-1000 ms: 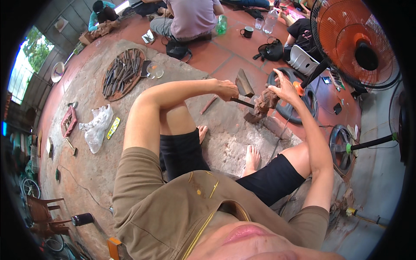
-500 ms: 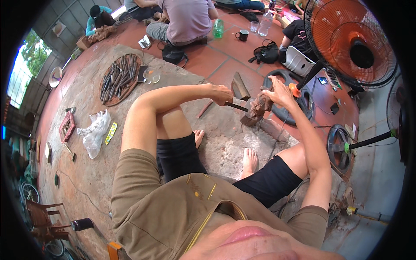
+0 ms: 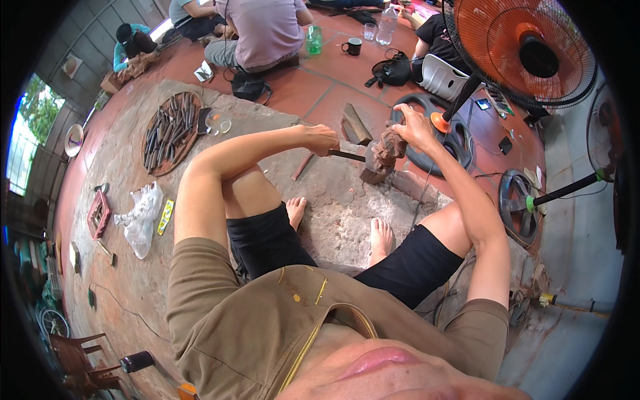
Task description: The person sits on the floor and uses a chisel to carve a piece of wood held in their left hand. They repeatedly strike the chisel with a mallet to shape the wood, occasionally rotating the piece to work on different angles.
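My left hand (image 3: 323,140) is closed round the end of a dark, straight rod-shaped tool (image 3: 348,155). Its far end meets a knobbly reddish-brown carved piece (image 3: 387,151), which stands on a small brown block (image 3: 375,175) at the edge of the stone slab. From the right, my right hand (image 3: 415,128) grips the upper part of the carving, fingers bent over it. The exact kind of tool cannot be made out. Just beyond the carving lies a wedge-shaped wooden block (image 3: 357,125).
A round tray (image 3: 148,160) of dark slim tools lies at far left. A plastic bag (image 3: 139,230) and a red frame-like object (image 3: 99,215) are nearer. Fans (image 3: 527,60) stand at right, their bases close to my right arm. Other people (image 3: 257,33) sit on the tiles beyond.
The whole view has shifted slightly left, with the far part moving down a little. Both hands keep their hold on the tool and the carving, with little visible movement between them.
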